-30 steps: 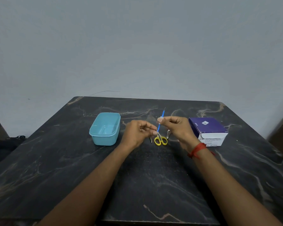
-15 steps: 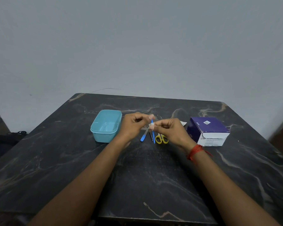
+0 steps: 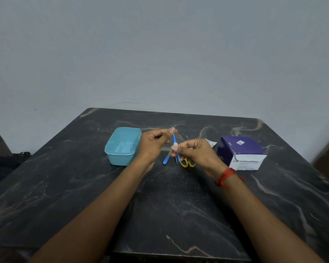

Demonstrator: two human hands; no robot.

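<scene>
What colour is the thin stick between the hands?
Blue. The stick shows best in the head view.

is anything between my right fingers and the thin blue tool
Yes: a white pad, pinched by the right hand, sits against the thin blue tool at mid-shaft. The left hand pinches its top end.

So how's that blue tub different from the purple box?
The tub is light blue plastic with rounded corners; the box is purple card with a white printed front and sharp edges. The tub is open-topped, the box looks shut. The tub sits by the left hand, the box beyond the right hand. Both rest on the dark table.
</scene>
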